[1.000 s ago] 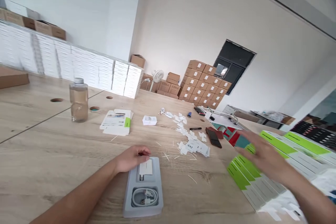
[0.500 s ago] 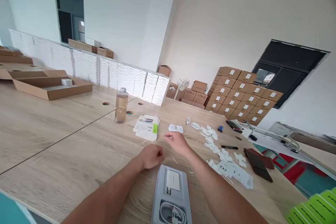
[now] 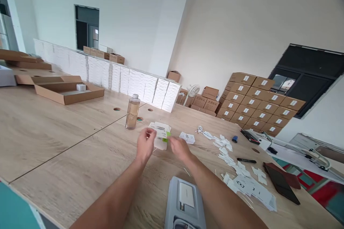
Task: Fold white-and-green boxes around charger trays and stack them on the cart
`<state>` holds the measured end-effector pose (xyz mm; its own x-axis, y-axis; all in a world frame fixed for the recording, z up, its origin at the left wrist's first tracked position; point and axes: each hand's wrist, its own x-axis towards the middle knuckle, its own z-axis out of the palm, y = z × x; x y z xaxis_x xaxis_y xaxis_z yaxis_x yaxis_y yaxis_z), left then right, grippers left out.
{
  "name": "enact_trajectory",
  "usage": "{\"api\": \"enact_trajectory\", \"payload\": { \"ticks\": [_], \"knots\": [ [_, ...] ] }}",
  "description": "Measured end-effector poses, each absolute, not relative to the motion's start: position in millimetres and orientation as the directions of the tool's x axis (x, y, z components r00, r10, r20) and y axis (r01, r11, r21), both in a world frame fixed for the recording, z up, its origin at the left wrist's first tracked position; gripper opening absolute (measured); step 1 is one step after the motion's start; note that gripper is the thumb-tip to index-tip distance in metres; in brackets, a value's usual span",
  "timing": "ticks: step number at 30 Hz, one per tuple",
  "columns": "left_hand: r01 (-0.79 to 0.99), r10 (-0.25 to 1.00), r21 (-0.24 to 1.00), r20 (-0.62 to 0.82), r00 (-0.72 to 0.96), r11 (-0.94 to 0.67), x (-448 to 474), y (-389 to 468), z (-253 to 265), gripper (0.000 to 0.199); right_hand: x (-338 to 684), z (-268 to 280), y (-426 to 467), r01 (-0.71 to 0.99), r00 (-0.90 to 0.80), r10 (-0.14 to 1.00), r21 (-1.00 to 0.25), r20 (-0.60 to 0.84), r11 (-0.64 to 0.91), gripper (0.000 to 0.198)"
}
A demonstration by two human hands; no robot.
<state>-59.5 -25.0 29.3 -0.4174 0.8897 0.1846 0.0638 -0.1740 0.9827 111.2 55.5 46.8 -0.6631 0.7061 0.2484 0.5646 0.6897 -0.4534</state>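
Observation:
My left hand [image 3: 146, 145] is at the left edge of a small pile of flat, printed white cartons [image 3: 160, 144] with a green patch. Its thumb and fingers are curled together at that edge. From the other side, my right hand [image 3: 180, 148] pinches near the green patch. The top carton looks slightly shifted from those beneath, and the fingertips partly cover it. Close to me, between my forearms, lies a grey tray [image 3: 173, 195] holding a white power bank [image 3: 186, 195]. A coiled cable sits in the tray's lower recess, cut off by the frame.
A bottle [image 3: 132, 112] stands behind the cartons. Right of my hand are a white card stack [image 3: 187, 137], scattered white paper pieces [image 3: 225, 152], a black pen [image 3: 246, 160] and a dark tablet [image 3: 282, 184]. An open brown box [image 3: 68, 98] and stacked white boxes [image 3: 120, 80] are farther back.
Both hands have moved forward to the flat cartons. My left hand has risen off the table, and my right hand has left the white card stack. The view has shifted slightly left.

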Motion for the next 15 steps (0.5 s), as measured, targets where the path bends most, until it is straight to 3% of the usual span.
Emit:
{"api": "enact_trajectory", "payload": {
  "ticks": [2,4,7,9,11,15],
  "knots": [
    [-0.086,0.881,0.987,0.082,-0.467,-0.138,-71.7,-22.0,32.8,0.059,125.7,52.9,40.4,0.555,-0.62,0.699,-0.43,0.357,0.712,0.033],
    [-0.227,0.916,0.969,-0.004,-0.402,-0.095,-78.3,-21.6,33.9,0.068,141.1,55.5,17.2,0.52,-0.609,0.659,-0.405,0.442,0.752,0.035],
    [-0.456,0.995,0.886,-0.103,-0.016,0.084,-76.6,-24.5,34.9,0.059,167.7,55.4,-27.8,0.368,-0.691,0.509,-0.356,0.514,0.859,0.032],
    [-0.512,0.97,0.832,-0.119,0.21,0.213,-67.5,-29.0,37.5,0.045,189.0,56.1,-54.9,0.284,-0.767,0.441,-0.369,0.467,0.885,0.029],
    [-0.499,0.95,0.829,-0.114,0.291,0.253,-51.3,-36.7,42.6,0.04,213.0,57.6,-71.5,0.301,-0.722,0.523,-0.475,0.452,0.827,0.03],
    [-0.415,0.879,0.863,-0.066,0.472,0.288,-3.9,-62.2,55.2,0.044,261.8,56.1,-72.9,0.413,-0.326,0.856,-0.754,0.401,0.51,0.042]
  ]
}}
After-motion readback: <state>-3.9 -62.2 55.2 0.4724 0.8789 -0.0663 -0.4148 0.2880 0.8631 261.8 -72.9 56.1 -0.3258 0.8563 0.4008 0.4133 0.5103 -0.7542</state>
